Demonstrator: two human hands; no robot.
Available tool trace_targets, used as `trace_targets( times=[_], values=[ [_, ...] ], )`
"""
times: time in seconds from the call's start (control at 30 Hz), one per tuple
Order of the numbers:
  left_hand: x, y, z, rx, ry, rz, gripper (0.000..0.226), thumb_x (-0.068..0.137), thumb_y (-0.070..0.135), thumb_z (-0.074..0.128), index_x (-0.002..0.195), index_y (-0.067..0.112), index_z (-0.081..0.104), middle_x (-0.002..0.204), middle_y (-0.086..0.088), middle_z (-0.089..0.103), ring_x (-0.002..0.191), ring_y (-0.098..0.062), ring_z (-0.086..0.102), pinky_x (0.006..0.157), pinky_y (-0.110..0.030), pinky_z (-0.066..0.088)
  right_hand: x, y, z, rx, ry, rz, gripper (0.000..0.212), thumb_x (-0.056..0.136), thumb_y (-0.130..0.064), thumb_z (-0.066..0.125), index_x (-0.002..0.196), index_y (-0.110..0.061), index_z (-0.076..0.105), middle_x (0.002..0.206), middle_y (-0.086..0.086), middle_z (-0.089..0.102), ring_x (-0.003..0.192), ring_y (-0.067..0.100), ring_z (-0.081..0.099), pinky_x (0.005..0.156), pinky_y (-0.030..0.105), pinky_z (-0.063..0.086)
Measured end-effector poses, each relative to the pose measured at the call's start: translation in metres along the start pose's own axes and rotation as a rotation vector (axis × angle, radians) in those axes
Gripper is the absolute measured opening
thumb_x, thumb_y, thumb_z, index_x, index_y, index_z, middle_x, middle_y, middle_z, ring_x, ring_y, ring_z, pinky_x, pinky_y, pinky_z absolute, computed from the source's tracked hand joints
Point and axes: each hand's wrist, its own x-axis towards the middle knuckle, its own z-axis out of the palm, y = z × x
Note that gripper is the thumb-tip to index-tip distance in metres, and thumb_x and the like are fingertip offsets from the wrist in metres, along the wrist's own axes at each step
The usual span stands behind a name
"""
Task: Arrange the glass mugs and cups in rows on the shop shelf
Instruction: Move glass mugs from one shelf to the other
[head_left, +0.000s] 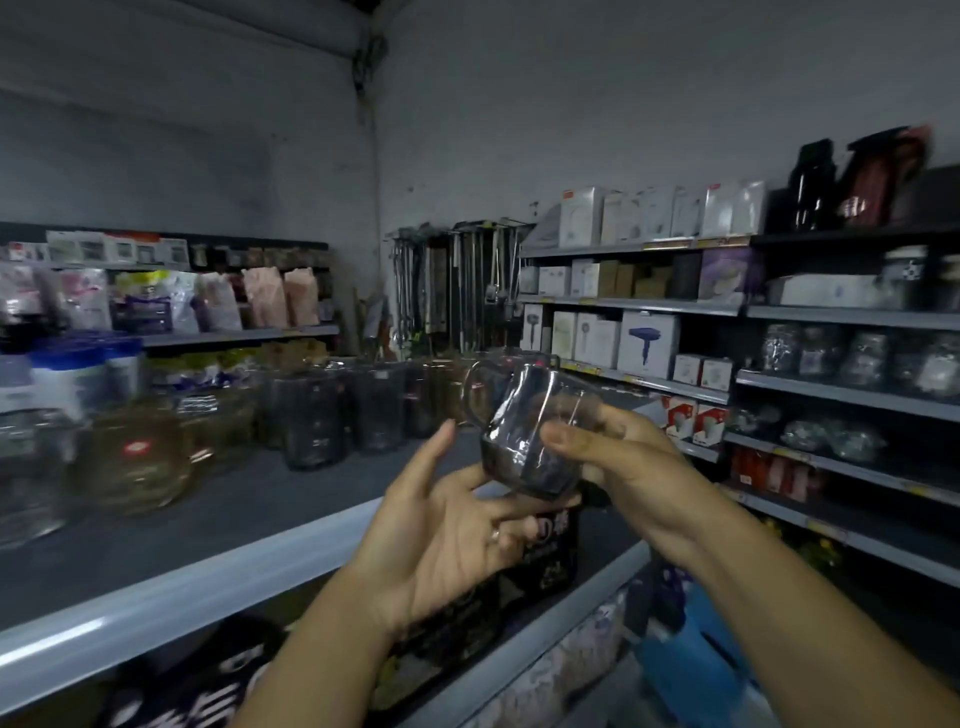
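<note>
Right hand (613, 457) is gripping the tilted glass mug (524, 421) round its body; left hand (447, 530), fingers spread, is supporting its base. Likely slick, light, breakable; the handle (475, 395) offers surer hold.

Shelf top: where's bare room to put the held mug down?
Free: the front strip of the shelf, bordered by the dark cups and amber mugs behind and its grey lip in front; it runs right to the glass mug held in the right hand. Crowded: the back and left, where mugs stand close together.
</note>
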Motion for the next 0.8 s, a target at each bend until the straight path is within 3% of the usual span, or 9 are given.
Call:
trace_targets(
  times=[0.13,0.27,0.37,0.43,0.5,0.6,0.67,0.7,0.8],
  values=[
    [0.098,-0.021,-0.01,0.003,0.01,0.007,0.062,0.092,0.058,0.054,0.128,0.007,0.062,0.117,-0.019,0.061,0.069,-0.022,0.059,0.056,-0.021,0.052,0.039,0.025,-0.066,0.026,-0.032,0.005,0.058,0.067,-0.028,0.09,0.12,-0.013,0.07,0.117,0.013,0.075,0.103,0.028,0.073,0.086,0.04,0.055],
    [0.182,-0.023,-0.022,-0.016,0.048,0.142,0.057,0.096,0.052,0.048,0.124,0.006,0.068,0.116,-0.019,0.065,0.073,-0.024,0.06,0.06,-0.023,0.055,0.087,0.042,-0.121,0.097,-0.059,-0.035,0.048,0.081,-0.017,0.079,0.127,-0.01,0.066,0.12,0.011,0.074,0.108,0.025,0.072,0.085,0.029,0.058],
    [0.24,-0.013,-0.023,0.038,0.2,0.348,0.05,0.096,0.039,0.055,0.128,0.002,0.062,0.123,-0.022,0.068,0.091,-0.03,0.07,0.073,-0.034,0.062,0.131,0.047,-0.161,0.017,0.058,-0.067,0.045,0.084,-0.021,0.073,0.127,-0.013,0.067,0.118,0.007,0.075,0.111,0.024,0.071,0.095,0.034,0.056],
    [0.276,-0.006,-0.026,0.155,0.319,0.463,0.051,0.091,0.031,0.066,0.13,-0.001,0.056,0.124,-0.023,0.068,0.105,-0.03,0.072,0.086,-0.044,0.061,0.16,0.048,-0.187,-0.127,0.184,-0.085,0.028,0.092,-0.024,0.069,0.12,-0.022,0.072,0.113,0.0,0.077,0.109,0.022,0.071,0.096,0.039,0.056],
    [0.307,-0.003,-0.031,0.315,0.468,0.53,0.063,0.083,0.028,0.078,0.133,0.003,0.05,0.118,-0.018,0.072,0.104,-0.029,0.073,0.092,-0.05,0.058,0.186,0.049,-0.208,-0.181,0.246,-0.093,0.019,0.101,-0.029,0.06,0.109,-0.026,0.077,0.106,-0.005,0.077,0.101,0.02,0.071,0.082,0.035,0.055],
    [0.339,-0.004,-0.038,0.663,0.688,0.586,0.076,0.071,0.036,0.087,0.135,0.019,0.05,0.112,-0.002,0.073,0.094,-0.011,0.074,0.085,-0.03,0.06,0.22,0.049,-0.233,-0.123,0.245,-0.089,0.029,0.099,-0.045,0.059,0.097,-0.024,0.079,0.087,-0.001,0.077,0.072,0.014,0.066,0.063,0.03,0.047],
    [0.358,-0.006,-0.044,0.853,0.8,0.633,0.074,0.072,0.037,0.087,0.133,0.025,0.049,0.115,0.006,0.068,0.091,0.002,0.069,0.073,-0.012,0.055,0.243,0.054,-0.25,-0.133,0.183,-0.078,0.03,0.096,-0.046,0.062,0.099,-0.021,0.078,0.083,0.002,0.075,0.061,0.012,0.059,0.053,0.027,0.042],
    [0.367,-0.006,-0.048,0.925,0.848,0.657,0.073,0.07,0.04,0.088,0.131,0.029,0.05,0.118,0.008,0.065,0.092,0.002,0.067,0.073,-0.011,0.054,0.256,0.059,-0.257,-0.14,0.129,-0.063,0.027,0.096,-0.042,0.065,0.101,-0.018,0.076,0.083,0.004,0.074,0.058,0.013,0.055,0.05,0.026,0.039],
    [0.39,-0.006,-0.064,1.077,0.972,0.728,0.082,0.056,0.055,0.087,0.126,0.035,0.051,0.126,0.004,0.057,0.101,-0.002,0.064,0.089,-0.026,0.056,0.289,0.073,-0.277,-0.087,-0.079,0.036,0.022,0.097,-0.025,0.066,0.098,-0.003,0.068,0.083,0.01,0.068,0.048,0.014,0.043,0.045,0.025,0.029]
  ],
)
